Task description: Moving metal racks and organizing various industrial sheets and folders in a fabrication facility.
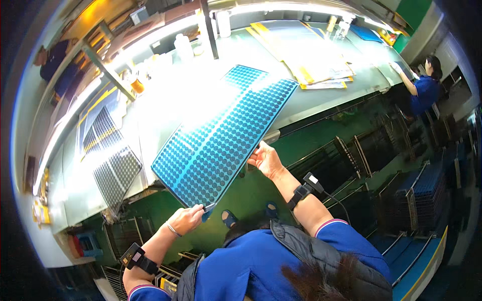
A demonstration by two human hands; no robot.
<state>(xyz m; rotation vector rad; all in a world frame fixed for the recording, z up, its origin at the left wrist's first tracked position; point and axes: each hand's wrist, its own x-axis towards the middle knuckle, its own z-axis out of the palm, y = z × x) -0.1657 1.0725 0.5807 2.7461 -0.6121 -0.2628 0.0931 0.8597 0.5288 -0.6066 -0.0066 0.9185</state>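
Holding the blue panel (pixel 221 140) at the centre of the frame, you grip it by its lower-right long edge. Your left hand (pixel 185 220) pinches the bottom corner, the fingertips closed on the rim. Your right hand (pixel 267 159) grips near the middle of the same edge, thumb and fingers drawn together on it; the fingertips behind the panel are hidden.

Caution: both holds lie on one long edge. If either pinch loosens, the far upper-left side could sag, twist or strike the workbench (pixel 321 103). Glare prevents telling whether that side touches the bench. Sliding contact could scuff the panel.

Orientation: the long axis runs from lower left to upper right, the upper-right end pointing toward the yellow-edged sheets (pixel 314 57). The disc-patterned face is turned up to you.

Surroundings: similar grey panels (pixel 118 173) lie at the left of the frame; racks (pixel 414 200) stand at lower right, and a co-worker (pixel 426 95) is at upper right.
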